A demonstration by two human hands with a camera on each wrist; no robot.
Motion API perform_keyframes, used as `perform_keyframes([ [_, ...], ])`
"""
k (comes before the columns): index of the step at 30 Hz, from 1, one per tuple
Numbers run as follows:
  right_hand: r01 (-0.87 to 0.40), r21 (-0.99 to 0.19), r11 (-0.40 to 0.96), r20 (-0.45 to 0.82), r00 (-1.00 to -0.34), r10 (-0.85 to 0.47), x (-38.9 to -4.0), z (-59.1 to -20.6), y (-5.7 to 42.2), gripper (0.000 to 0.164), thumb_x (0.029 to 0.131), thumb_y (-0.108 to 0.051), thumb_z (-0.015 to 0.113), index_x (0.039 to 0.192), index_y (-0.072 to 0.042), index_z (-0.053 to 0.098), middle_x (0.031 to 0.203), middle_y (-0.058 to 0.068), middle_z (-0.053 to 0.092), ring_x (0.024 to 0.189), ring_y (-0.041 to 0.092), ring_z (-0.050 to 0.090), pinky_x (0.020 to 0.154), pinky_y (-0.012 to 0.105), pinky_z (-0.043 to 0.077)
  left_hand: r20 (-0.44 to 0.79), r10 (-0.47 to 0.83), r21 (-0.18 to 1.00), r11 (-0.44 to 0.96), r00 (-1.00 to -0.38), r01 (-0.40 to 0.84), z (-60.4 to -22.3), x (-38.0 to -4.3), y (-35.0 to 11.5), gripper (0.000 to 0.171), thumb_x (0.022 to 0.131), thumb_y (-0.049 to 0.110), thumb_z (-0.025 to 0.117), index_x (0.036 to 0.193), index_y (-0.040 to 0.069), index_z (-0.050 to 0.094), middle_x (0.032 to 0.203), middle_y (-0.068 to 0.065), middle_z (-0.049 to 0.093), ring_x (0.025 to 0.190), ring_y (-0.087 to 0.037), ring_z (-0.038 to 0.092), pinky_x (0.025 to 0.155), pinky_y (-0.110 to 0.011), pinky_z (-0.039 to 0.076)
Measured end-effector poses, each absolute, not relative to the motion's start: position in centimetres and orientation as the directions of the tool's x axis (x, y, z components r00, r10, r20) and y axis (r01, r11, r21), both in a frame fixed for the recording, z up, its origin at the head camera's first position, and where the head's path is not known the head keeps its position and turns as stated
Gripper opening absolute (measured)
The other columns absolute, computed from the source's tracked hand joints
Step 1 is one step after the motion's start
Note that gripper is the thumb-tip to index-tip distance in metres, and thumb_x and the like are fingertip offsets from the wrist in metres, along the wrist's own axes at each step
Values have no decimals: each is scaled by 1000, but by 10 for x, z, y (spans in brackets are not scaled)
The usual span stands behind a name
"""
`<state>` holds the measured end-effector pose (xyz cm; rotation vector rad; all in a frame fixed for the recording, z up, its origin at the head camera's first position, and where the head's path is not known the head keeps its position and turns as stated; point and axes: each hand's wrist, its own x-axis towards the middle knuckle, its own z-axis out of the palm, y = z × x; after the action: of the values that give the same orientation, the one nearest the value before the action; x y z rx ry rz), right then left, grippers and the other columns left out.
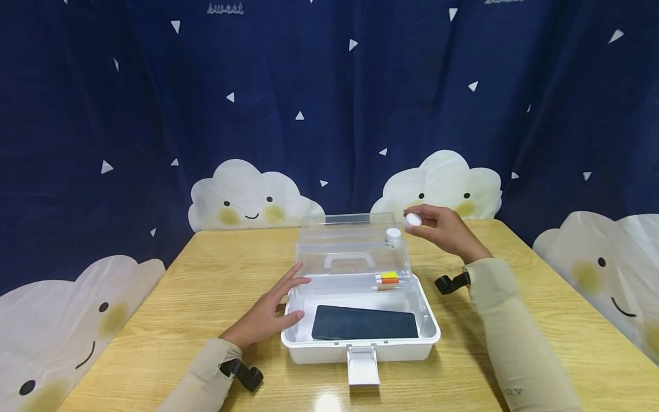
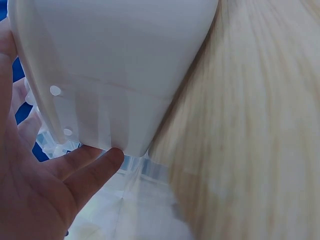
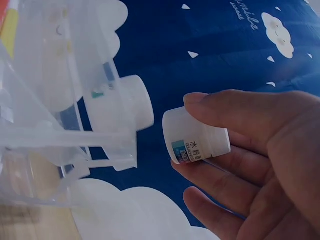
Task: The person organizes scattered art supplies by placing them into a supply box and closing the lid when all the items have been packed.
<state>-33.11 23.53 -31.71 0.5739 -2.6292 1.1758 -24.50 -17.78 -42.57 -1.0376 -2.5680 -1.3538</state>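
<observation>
Head view: R hand (image 1: 447, 230) raised beyond box's (image 1: 309, 353) right side, pinching small jar (image 1: 412, 220) btwn thumb & fingers; L hand (image 1: 265, 313) at left rim, fingers spread, nothing clamped. Box: white plastic w/ clear upper section (image 1: 321, 234) holding 2nd jar (image 1: 393, 236). Wood-grain table (image 1: 242, 257), navy cloud-print curtain (image 1: 309, 68) behind.

L wrist view: fingers apart, tips at smooth white wall.

R wrist view: thumb on top, fingers under round, labelled jar, near 2nd jar, not touching.
</observation>
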Motion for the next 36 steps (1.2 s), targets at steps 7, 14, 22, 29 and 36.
perform_keyframes([
  [7,-446,-670,594,336,-895,-292,-334,-317,223,45,86,-30,74,125,-11,63,123,11,63,111,30,62,90,45,53,349,537,710,383,-768,591,-426,-245,-179,62,91,19,67,145,32,39,162,5,7,145,-30,18,101,-54,42],
  [14,-469,-673,571,342,-883,-322,-337,-313,211,45,86,-30,74,125,-10,63,122,11,63,110,28,62,91,45,52,337,534,711,396,-776,581,-427,-246,-179,64,91,20,67,145,35,38,162,7,7,145,-25,18,103,-53,40],
  [22,-523,-648,554,361,-851,-382,-345,-309,194,40,86,-26,74,122,-10,65,121,9,64,111,26,62,92,44,52,347,538,700,396,-768,594,-428,-248,-179,65,90,16,67,145,35,38,162,4,7,145,-27,18,103,-53,40],
  [29,-527,-640,559,340,-846,-410,-356,-309,177,38,84,-20,76,119,-8,66,119,11,65,107,28,64,92,44,52,339,536,709,395,-773,585,-428,-248,-181,62,91,24,68,145,36,39,162,10,7,145,-23,18,103,-50,41],
  [36,-516,-610,602,294,-852,-432,-366,-313,166,36,83,-19,77,117,-9,67,116,11,66,101,25,64,88,41,53,346,548,711,377,-762,594,-428,-248,-182,62,91,28,67,146,32,38,162,7,6,145,-26,18,103,-50,42],
])
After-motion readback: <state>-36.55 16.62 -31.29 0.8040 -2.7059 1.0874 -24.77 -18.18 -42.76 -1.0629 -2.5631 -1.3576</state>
